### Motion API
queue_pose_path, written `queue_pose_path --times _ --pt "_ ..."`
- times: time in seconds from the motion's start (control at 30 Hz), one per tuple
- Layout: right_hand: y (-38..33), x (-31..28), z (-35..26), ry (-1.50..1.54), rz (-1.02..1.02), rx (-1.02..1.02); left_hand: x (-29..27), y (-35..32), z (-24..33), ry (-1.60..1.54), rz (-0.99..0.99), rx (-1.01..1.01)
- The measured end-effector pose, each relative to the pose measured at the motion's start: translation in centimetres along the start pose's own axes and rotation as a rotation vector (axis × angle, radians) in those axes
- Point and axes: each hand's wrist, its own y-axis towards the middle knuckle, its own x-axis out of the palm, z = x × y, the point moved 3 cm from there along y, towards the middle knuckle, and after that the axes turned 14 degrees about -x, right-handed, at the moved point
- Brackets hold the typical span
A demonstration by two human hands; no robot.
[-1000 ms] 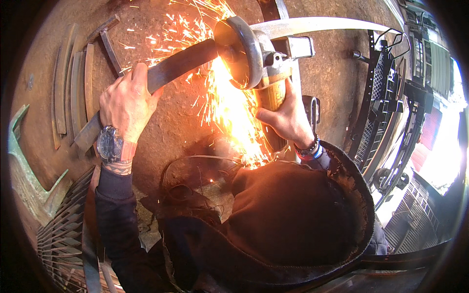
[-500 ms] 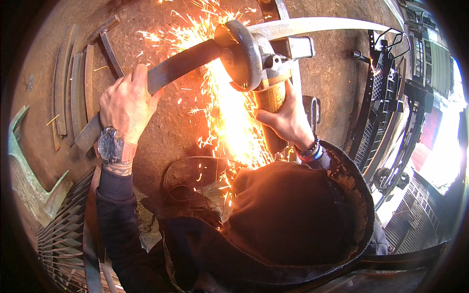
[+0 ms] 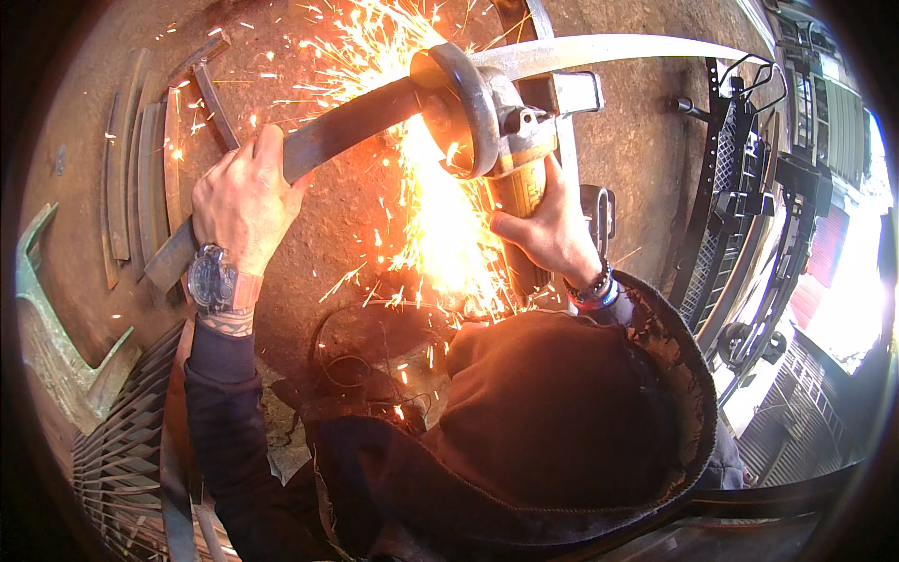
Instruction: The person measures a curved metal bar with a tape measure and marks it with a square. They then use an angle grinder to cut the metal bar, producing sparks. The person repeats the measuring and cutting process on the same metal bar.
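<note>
Sparks [image 3: 449, 234] pour down mid-frame as you hold a dark metal bar [image 3: 361, 122], upper centre, to a yellow-bodied grinder [image 3: 524, 187], in what looks like a cutting or grinding pass. Your left hand [image 3: 239, 197] grips the bar between thumb and curled fingers; your right hand [image 3: 554, 225] wraps the grinder, most fingertips hidden. The next move likely calls for even pressure and a firm left grip.

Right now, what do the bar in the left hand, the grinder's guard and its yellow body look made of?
Bar: likely steel, dark dull finish; bright sparks fly where it meets the disc.
Guard: probably metal, grey and scuffed-looking.
Yellow body: perhaps plastic, going by colour; right hand covers part, so unsure.
</note>
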Motion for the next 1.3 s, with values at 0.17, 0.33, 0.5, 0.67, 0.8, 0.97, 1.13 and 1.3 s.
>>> queue_pose_path --times 0.17,0.33,0.5,0.67,0.8,0.97,1.13,1.3 --pt "0.2 0.0 -0.5 -0.021 -0.014 0.010 0.0 -0.1 -0.1 0.019 -0.012 -0.016" --pt "0.3 0.1 -0.6 0.003 -0.013 0.034 0.3 0.0 -0.2 -0.004 0.010 -0.009" --pt "1.0 0.2 -0.7 -0.035 -0.004 -0.039 0.2 -0.1 -0.4 -0.007 0.042 0.004" --pt "0.8 0.4 -0.6 -0.073 -0.038 -0.020 1.2 0.7 -0.6 0.061 0.031 -0.020" --pt "-0.7 0.1 -0.5 -0.044 -0.011 0.006 2.5 1.7 -1.1 0.168 0.142 0.011" --pt "-2.4 -1.5 0.9 0.113 0.097 0.076 2.2 2.0 -1.5 0.244 0.216 0.051" --pt "-2.6 -2.4 1.2 0.162 0.142 0.058 1.7 5.2 -2.9 -0.467 -0.803 0.020" --pt "-2.4 -1.2 0.1 0.110 0.145 -0.011 -1.6 0.5 -2.2 0.431 0.272 0.246"
